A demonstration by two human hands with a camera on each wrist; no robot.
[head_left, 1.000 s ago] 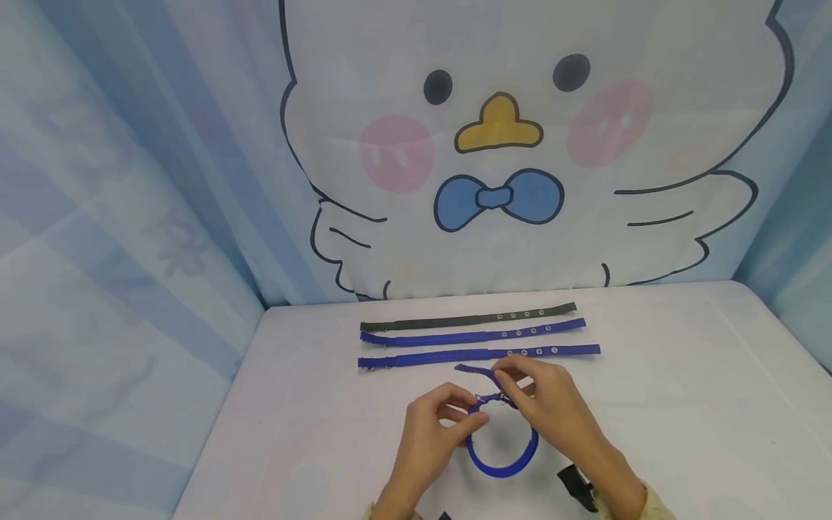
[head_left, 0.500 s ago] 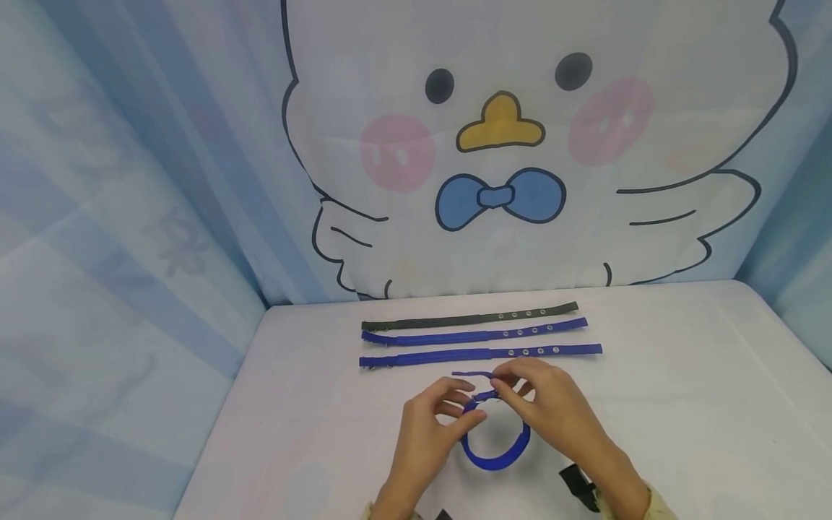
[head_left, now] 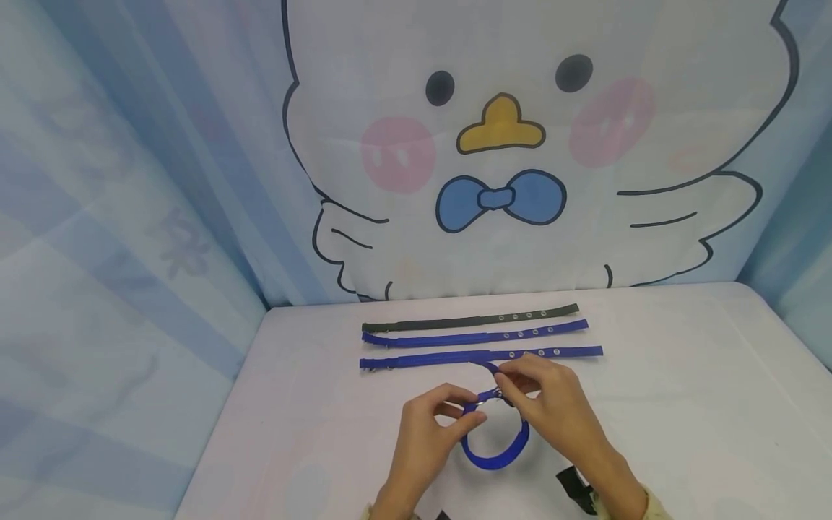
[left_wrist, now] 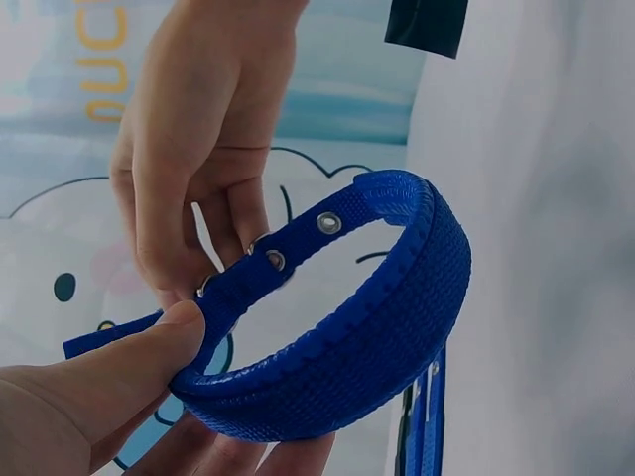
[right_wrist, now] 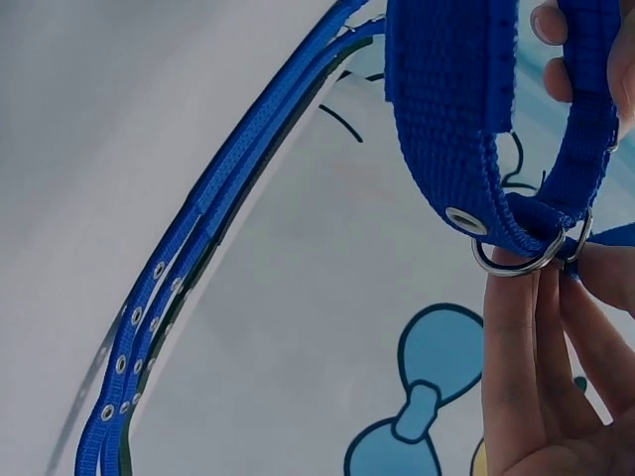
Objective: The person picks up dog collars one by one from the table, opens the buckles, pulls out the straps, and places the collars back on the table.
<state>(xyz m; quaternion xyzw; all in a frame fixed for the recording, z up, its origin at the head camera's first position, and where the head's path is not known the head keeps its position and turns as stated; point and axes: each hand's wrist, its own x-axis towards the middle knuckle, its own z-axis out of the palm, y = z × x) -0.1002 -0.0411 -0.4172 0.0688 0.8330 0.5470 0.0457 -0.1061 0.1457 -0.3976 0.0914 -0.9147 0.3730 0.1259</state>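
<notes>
A blue pet collar [head_left: 497, 460], bent into a round loop, is held between both hands above the table. My left hand [head_left: 429, 430] pinches its left side, with the thumb [left_wrist: 119, 372] on the strap beside the buckle in the left wrist view. At the top of the loop, my right hand [head_left: 549, 397] pinches the strap's tail near the buckle. The tail passes out beyond the metal hardware and curves left. A metal ring [right_wrist: 541, 266] hangs by the right fingertips, and an eyelet [left_wrist: 329, 222] shows on the strap. Fingers partly hide the buckle.
Three flat collars lie side by side behind the hands: a dark green one [head_left: 448, 323] farthest back, a blue one [head_left: 448, 339], and another blue one [head_left: 435, 358] nearest. A printed cartoon curtain [head_left: 403, 253] stands behind the pale table [head_left: 312, 448].
The loop has shifted slightly left since a second ago. The strap's tail has flexed, first flattening, now arching upward. Both hands keep their grips in nearly the same place.
</notes>
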